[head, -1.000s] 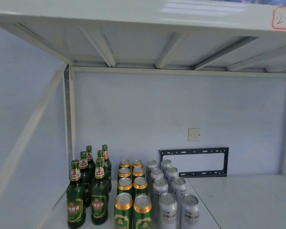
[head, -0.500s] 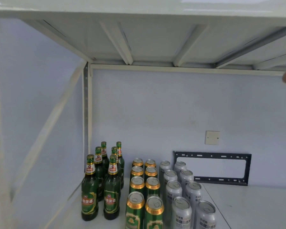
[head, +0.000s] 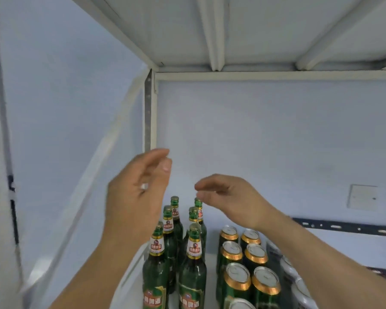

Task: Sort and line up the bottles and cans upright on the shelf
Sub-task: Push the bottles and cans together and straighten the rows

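Observation:
Several green glass bottles (head: 193,270) with gold-and-red labels stand upright in two columns at the shelf's back left corner. To their right stand green cans with gold rims (head: 237,284), also in two columns, and silver cans (head: 299,286) mostly hidden behind my right forearm. My left hand (head: 138,192) is raised above the bottles, fingers loosely curved, holding nothing. My right hand (head: 227,197) hovers just above the rear bottle caps, fingers loosely bent and empty.
The white shelf floor (head: 210,257) runs to the right behind my arm. The upper shelf's underside (head: 254,30) hangs close overhead. A black metal bracket (head: 343,226) and a white wall plate (head: 362,197) sit on the back wall.
Both hands have come up into view over the bottles; earlier only a fingertip showed at the right edge. The view has moved closer and shifted left.

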